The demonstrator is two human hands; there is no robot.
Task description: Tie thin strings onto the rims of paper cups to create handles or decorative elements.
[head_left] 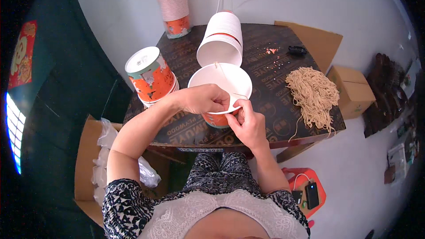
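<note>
- Lace-trimmed top (172,216) sits nearest.
- Left hand (201,98) curls closed at the near rim of the white-lined orange bucket (211,80); what it grips, I cannot tell.
- Right hand (250,126) pinches that rim beside a thin strand (240,95).
- Bucket stands near the dark table's (268,110) front edge, left of a beige cord pile (313,97).

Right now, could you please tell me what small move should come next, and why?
Probably fasten the cord at the near rim of the paper bucket: the left hand and right hand are both there, while cord shows at the far rim.
</note>
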